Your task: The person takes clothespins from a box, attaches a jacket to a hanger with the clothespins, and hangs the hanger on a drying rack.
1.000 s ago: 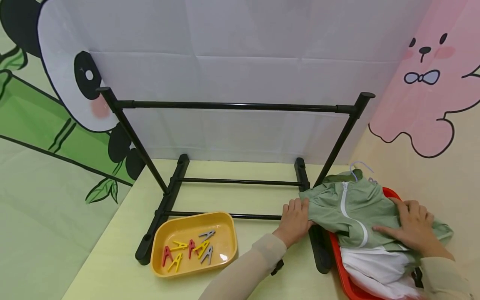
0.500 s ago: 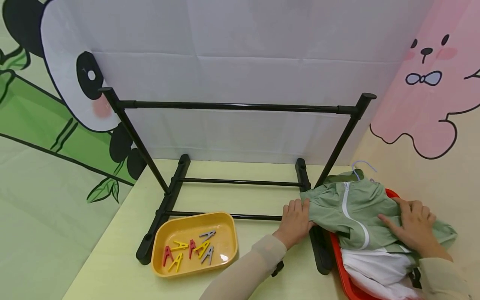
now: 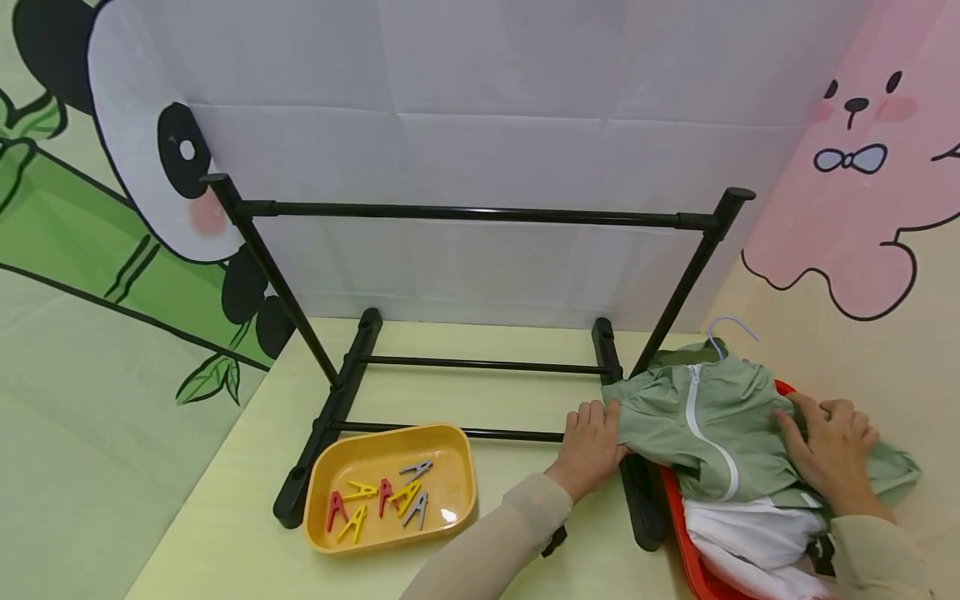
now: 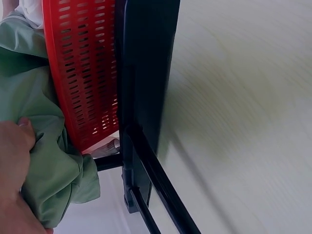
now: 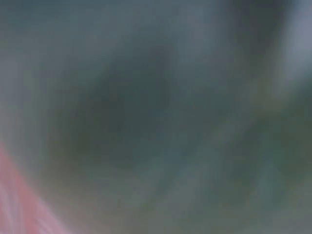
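Observation:
A pale green jacket [image 3: 671, 417] with a white zip lies over the top of a red basket [image 3: 677, 525], on a hanger [image 3: 738, 327] whose lilac hook sticks out at the collar. My left hand [image 3: 590, 446] grips the end of its left-side sleeve; in the left wrist view the thumb [image 4: 27, 131] presses on the green cloth. On the jacket's right side rests my right hand [image 3: 836, 454], fingers loosely spread over the fabric near the other sleeve [image 3: 892, 471]. The right wrist view is too blurred to show the fingers.
A black clothes rack [image 3: 472, 212] stands on the table [image 3: 480, 392], its right foot beside the basket. A yellow tray [image 3: 318, 500] with several red, yellow and grey clothespins sits front left. White cloth [image 3: 750, 533] fills the basket beneath the jacket.
My right hand has slid slightly right over the jacket, its thumb drawing closer to the fingers. The left hand keeps its hold on the sleeve, and the view has shifted slightly.

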A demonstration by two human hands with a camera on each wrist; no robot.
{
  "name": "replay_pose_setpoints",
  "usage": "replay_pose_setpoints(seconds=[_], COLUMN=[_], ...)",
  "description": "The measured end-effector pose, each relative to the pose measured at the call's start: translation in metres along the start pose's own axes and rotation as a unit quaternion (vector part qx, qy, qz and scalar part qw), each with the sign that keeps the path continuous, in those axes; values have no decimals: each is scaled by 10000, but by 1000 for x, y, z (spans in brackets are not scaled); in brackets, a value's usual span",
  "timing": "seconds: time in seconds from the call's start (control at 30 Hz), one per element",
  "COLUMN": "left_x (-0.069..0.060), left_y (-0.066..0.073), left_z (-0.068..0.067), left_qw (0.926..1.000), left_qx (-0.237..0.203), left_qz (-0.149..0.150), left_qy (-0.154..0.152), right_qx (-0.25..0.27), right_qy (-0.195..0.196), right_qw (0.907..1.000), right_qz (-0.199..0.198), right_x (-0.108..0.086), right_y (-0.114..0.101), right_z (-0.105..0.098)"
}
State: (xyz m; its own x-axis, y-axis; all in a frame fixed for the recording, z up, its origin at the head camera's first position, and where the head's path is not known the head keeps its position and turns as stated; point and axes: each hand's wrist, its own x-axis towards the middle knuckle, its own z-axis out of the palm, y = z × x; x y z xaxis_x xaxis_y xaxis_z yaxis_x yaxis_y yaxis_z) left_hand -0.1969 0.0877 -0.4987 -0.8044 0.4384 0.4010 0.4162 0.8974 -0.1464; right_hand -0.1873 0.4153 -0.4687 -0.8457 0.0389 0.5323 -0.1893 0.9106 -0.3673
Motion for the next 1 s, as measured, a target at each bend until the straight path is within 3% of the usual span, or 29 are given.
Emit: replay_pose_setpoints(seconds=[0.3,0.57,1.0], left_x=[-1,0,0], left_y=[0,-1,-5], left_z=[4,1,-1], left_qw=[9996,9997,9963], left_qx=[120,72,49], left_qz=[65,41,120], left_qy=[228,235,853], right_qx=[206,362,577], right_qy=[753,1189,1247], right_qw=[9969,9922,9902], right_qz=[54,-31,254], right_x=[3,7,8], right_y=[-7,-16,-26], right_z=[2,-2,-10])
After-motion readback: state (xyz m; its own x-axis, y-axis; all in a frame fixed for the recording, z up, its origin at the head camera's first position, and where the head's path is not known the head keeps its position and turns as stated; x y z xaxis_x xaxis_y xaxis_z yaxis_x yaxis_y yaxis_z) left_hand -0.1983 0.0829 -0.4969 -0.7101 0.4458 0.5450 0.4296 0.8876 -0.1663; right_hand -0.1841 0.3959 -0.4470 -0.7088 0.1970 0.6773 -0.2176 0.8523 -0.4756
